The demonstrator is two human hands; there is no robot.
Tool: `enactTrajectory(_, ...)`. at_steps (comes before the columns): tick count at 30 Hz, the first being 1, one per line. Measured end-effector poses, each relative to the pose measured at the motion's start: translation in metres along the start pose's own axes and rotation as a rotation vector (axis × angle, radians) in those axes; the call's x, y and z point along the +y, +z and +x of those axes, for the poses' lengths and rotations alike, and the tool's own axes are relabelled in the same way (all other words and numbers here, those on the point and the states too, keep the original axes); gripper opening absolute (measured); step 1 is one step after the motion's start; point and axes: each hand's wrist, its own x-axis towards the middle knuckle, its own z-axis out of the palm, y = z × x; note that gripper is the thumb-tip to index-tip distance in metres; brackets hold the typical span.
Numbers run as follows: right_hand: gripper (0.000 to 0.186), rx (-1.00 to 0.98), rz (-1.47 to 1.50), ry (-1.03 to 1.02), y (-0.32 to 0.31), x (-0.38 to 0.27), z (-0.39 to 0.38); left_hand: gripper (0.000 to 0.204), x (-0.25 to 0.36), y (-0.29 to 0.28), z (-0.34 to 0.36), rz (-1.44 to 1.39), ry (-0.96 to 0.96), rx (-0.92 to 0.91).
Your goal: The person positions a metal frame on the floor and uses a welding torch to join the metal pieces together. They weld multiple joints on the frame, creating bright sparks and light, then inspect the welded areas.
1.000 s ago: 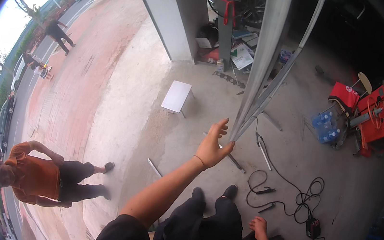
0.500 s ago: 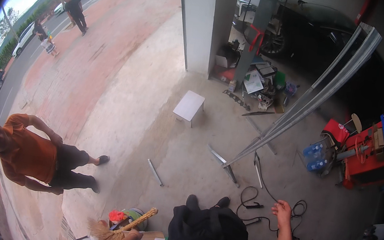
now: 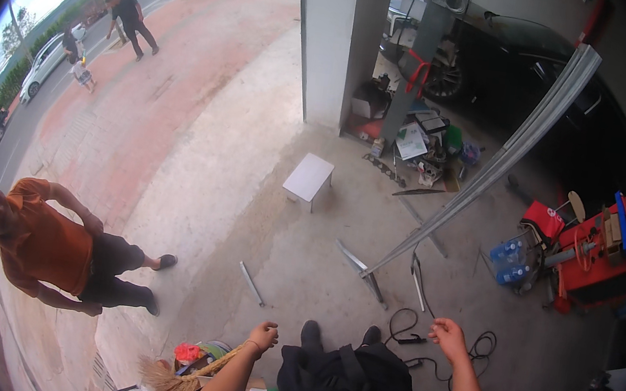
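Observation:
My left hand [image 3: 263, 338] is at the lower middle with fingers apart and slightly bent, above a straw broom [image 3: 170, 381]; I see nothing held in it. My right hand [image 3: 447, 340], at lower right, has loosely bent fingers, with nothing visible in it. A black cable [image 3: 485, 347] lies coiled on the floor behind it. Long metal channels [image 3: 489, 177] slant up to the right from metal legs [image 3: 370, 281] on the floor. A short metal piece [image 3: 252, 282] lies ahead of my left hand. My feet [image 3: 312, 334] show below me.
A person in orange [image 3: 46, 239] stands at left, others [image 3: 134, 25] farther off by the road. A white stool [image 3: 307, 177] stands before a pillar [image 3: 323, 54] and floor clutter [image 3: 415, 138]. A dark car [image 3: 520, 64], red equipment [image 3: 594, 252] and bottled water [image 3: 511, 261] are on the right.
My left hand dropped from beside the channels to the broom, then lifted slightly. My right hand moved forward. The view shifted and the channels appear more tilted rightward. Distant people moved.

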Motion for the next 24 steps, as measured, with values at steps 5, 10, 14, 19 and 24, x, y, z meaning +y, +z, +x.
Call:
enactTrajectory(5,0.026,0.051,0.032,0.054,-0.034,0.039,-0.002,0.032,-0.057,-0.022,0.001,0.029,-0.316,0.074)
enactTrajectory(10,0.027,0.02,0.07,0.13,-0.081,0.113,0.005,0.018,-0.159,-0.015,-0.025,0.047,-0.55,0.138)
enactTrajectory(14,0.027,0.079,0.106,0.299,-0.113,0.17,0.006,0.028,-0.051,0.092,-0.084,0.464,-0.384,0.075)
enactTrajectory(19,0.025,0.162,0.333,0.398,-0.11,0.247,0.028,0.035,-0.006,0.155,-0.046,0.618,-0.186,-0.013)
enactTrajectory(24,0.023,0.128,0.32,0.596,-0.069,0.336,0.07,0.031,0.034,0.231,0.023,0.948,0.014,-0.133)
